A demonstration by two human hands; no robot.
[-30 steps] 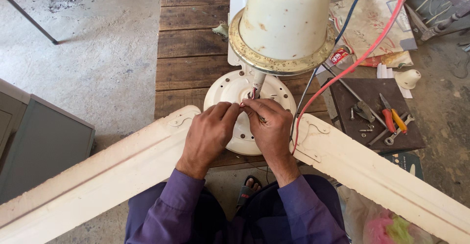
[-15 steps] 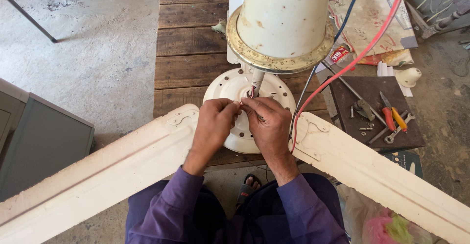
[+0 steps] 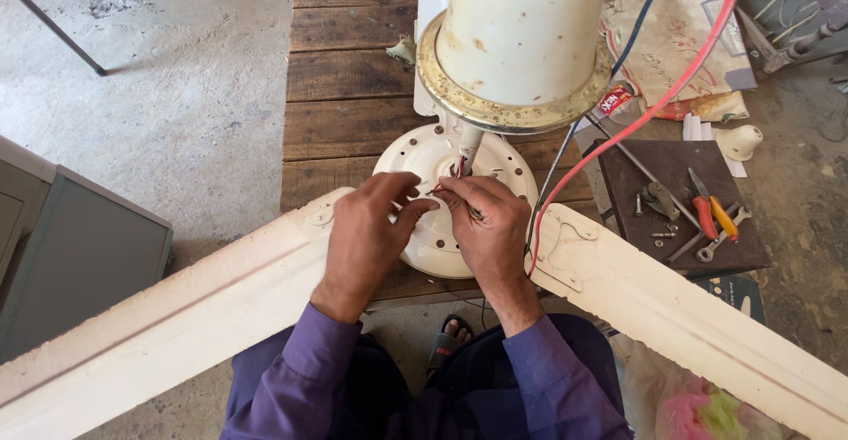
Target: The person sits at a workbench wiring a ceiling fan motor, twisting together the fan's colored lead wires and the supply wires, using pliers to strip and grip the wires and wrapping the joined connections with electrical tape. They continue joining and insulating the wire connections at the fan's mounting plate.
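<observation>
I am watching the left fan blade (image 3: 168,325) lying across the wooden table (image 3: 353,78), and my left hand (image 3: 367,232) is pinching thin wires (image 3: 446,184) at the fan motor housing (image 3: 455,201). My right hand (image 3: 486,223) is gripping those same wires beside the down rod (image 3: 468,144). I judge the wires are risking snapping if I am tugging too hard. The red cable (image 3: 636,117) is crowding my right wrist and could snag.

Red- and yellow-handled pliers (image 3: 712,214) laid on a dark board (image 3: 751,246), a spanner (image 3: 717,240) and loose screws (image 3: 658,238) beside them, crumpled paper (image 3: 676,38) spread behind, grey cabinet (image 3: 75,254) placed at far left
</observation>
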